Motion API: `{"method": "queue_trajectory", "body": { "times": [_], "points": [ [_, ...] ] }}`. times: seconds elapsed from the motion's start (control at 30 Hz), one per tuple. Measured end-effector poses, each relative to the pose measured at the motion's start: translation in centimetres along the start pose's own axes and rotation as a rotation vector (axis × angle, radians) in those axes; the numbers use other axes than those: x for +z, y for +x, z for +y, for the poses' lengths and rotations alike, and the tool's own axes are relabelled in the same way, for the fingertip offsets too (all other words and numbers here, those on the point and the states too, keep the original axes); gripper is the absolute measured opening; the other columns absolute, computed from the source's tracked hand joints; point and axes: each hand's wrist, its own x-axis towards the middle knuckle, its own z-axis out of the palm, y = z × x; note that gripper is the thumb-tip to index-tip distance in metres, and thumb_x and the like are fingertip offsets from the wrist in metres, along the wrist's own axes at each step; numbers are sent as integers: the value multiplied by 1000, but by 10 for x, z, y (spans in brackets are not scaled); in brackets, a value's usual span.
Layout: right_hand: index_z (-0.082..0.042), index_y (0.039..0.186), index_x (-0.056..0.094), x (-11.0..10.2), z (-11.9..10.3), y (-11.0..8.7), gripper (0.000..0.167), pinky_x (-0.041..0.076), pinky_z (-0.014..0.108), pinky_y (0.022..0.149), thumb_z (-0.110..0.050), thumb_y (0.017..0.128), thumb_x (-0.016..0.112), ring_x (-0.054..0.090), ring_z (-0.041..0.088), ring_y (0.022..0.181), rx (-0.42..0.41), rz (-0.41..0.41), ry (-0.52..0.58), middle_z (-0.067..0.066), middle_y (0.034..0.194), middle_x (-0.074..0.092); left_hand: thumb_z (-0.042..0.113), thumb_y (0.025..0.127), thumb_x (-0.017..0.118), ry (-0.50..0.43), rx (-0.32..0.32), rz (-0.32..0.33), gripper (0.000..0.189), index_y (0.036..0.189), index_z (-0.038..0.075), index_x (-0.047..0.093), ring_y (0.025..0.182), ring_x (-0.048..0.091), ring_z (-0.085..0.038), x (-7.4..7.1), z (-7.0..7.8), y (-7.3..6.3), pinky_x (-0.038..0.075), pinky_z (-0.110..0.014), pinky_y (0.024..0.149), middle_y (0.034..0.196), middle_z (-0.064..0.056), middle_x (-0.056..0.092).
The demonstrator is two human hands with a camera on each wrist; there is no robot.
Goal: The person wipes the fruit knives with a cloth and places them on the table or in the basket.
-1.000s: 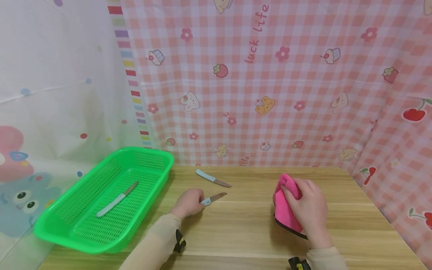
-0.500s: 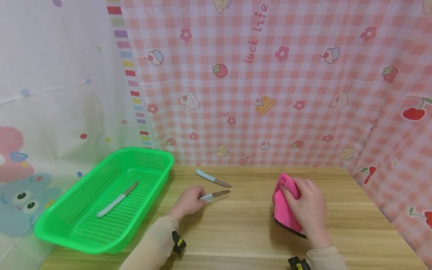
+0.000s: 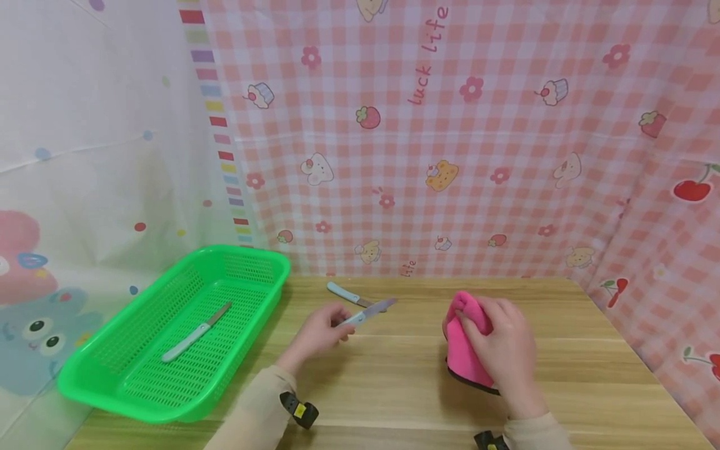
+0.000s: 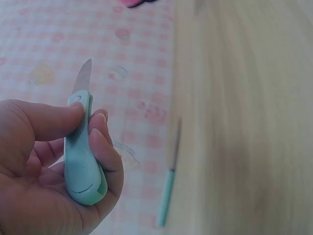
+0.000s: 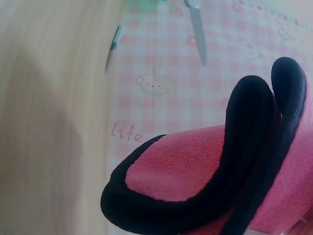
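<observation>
My left hand (image 3: 322, 332) holds a folding knife (image 4: 80, 147) by its pale blue-green handle, thumb on one side and fingers curled round the other. The blade is out and points up and to the right in the head view. Over on the right, my right hand (image 3: 506, 347) grips a folded pink cloth (image 3: 468, 350) with black edging, raised above the table. In the right wrist view the cloth (image 5: 181, 166) covers much of the picture and hides the fingers. A second knife (image 3: 342, 292) lies on the table behind the held one, which partly overlaps its blade.
A green perforated basket (image 3: 270, 300) stands at the left of the wooden table (image 3: 405, 387). Another knife (image 3: 194, 337) of the same kind lies inside it. Checked pink curtain (image 3: 394, 156) hangs along the table's back edge and right side.
My left hand has lifted the knife off the table, turning its blade upward to the right. The right hand has shifted slightly left with the cloth.
</observation>
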Motion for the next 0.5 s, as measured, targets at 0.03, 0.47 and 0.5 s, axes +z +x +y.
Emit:
{"method": "queue_trajectory", "body": {
  "times": [0.03, 0.47, 0.5],
  "points": [
    [-3, 101, 72, 0, -1, 0, 32, 45, 42, 61, -11, 73, 86, 58, 29, 77, -13, 9, 8, 13, 89, 65, 4, 93, 66, -17, 7, 2, 4, 94, 4, 62, 68, 60, -15, 0, 3, -1, 51, -30, 57, 78, -1, 64],
    [-5, 99, 73, 9, -23, -2, 34, 47, 40, 66, -8, 70, 88, 60, 28, 81, -155, 60, 74, 10, 90, 65, 5, 93, 67, -99, 63, 18, 5, 96, 3, 63, 69, 60, -15, 5, 35, -10, 53, -29, 59, 79, -6, 65],
    [-6, 99, 73, 11, -25, -3, 34, 48, 40, 66, -8, 69, 88, 60, 27, 82, -165, 60, 76, 9, 90, 65, 5, 93, 67, -104, 66, 22, 5, 95, 3, 63, 68, 60, -15, 6, 36, -11, 53, -29, 58, 79, -8, 65]
  ]
}}
